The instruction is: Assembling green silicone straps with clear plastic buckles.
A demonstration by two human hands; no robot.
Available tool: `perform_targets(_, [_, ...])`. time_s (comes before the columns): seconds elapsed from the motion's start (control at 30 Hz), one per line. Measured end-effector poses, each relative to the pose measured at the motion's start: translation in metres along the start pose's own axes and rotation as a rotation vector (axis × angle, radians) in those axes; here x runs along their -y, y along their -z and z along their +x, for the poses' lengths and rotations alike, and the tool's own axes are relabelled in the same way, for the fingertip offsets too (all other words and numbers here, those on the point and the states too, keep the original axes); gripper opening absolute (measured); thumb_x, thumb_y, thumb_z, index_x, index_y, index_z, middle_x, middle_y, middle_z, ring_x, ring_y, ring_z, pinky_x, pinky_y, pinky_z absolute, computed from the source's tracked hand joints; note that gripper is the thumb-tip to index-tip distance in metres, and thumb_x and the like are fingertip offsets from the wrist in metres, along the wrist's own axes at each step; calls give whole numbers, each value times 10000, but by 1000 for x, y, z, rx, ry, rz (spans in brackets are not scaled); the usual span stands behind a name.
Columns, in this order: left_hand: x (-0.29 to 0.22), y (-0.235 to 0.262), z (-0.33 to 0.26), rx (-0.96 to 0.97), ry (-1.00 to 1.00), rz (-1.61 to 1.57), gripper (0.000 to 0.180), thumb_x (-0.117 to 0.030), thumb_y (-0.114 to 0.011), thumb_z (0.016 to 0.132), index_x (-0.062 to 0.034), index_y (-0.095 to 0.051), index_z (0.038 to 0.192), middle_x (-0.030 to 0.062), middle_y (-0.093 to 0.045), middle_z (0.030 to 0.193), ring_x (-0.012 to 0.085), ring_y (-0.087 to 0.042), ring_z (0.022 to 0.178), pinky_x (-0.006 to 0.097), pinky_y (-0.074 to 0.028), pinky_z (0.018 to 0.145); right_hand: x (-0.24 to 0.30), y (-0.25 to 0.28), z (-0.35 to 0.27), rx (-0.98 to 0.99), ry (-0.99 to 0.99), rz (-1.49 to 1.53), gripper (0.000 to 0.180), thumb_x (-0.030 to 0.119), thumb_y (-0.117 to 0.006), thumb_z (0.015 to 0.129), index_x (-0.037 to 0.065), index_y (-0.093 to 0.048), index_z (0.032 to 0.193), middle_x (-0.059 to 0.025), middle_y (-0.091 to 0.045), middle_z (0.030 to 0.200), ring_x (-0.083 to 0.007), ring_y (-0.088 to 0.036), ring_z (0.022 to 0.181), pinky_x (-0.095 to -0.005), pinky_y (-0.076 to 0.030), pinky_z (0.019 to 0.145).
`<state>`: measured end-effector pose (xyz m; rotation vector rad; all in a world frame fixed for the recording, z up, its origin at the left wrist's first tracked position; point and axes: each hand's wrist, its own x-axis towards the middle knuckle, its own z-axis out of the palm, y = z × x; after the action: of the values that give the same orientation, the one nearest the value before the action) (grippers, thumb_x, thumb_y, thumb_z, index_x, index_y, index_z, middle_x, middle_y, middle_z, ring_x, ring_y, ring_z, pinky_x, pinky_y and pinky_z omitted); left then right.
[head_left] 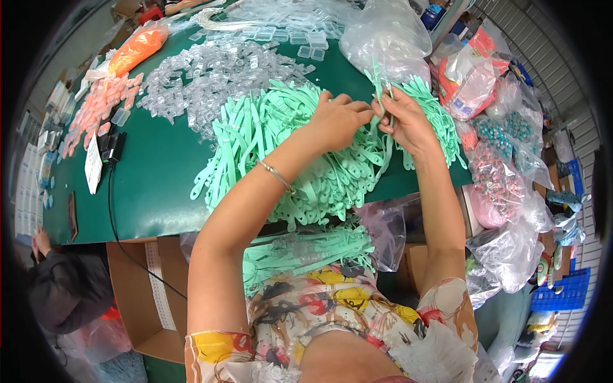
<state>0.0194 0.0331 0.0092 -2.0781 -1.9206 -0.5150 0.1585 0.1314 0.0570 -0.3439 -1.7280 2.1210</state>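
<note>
Over a big heap of mint-green plastic straps (281,127) on the table, my two hands meet at the fingertips. My right hand (408,121) is closed in a pinch on a mint-green strap (377,80), whose end sticks up above the fingers. From the left, my left hand (338,121) reaches in with bent fingers, its tips pinched at the same strap; the exact grip is partly hidden. Another batch of straps (428,96) lies behind and right of my right hand. More straps (306,255) are bunched below the table edge, close to my body.
Clear plastic pieces (198,80) are piled beyond the heap, with orange pieces (105,105) to their left. A clear bag (386,38) stands at the back. Bagged goods (504,185) crowd the right side. A cable (112,210) hangs by an open cardboard box (137,293). Another person (70,287) is at left.
</note>
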Motion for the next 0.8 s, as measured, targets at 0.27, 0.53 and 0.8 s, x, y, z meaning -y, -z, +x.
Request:
perform_targets(0.27, [-3,-8,8,439,58,-55,376,-107,-464,748,-202,-574,1094,-34,-548,1133,200,-462,1068,509,-279,899,23,2,-12,-96,345,99,83,185,-492,886,109,-484,919,-25,-505,765,-63,-407,595,-196,-328,509])
perform_targets(0.53, [-2,-13,9,447,99,-43,417,-121,-464,756,-256,-567,1137,-26,-542,1132,208,-445,1096,541,-231,961,58,-3,-21,-83,634,250,102,181,-483,890,79,-486,902,-22,-453,745,-81,-392,635,-200,-313,511])
perform_targets(0.8, [-4,-7,8,489,113,-17,378,-134,-549,736,-219,-563,1103,-43,-523,1151,202,-443,1081,512,-289,892,112,-27,-53,-129,845,83,153,166,-474,882,18,-473,923,-4,-395,653,-113,-337,643,-233,-293,550])
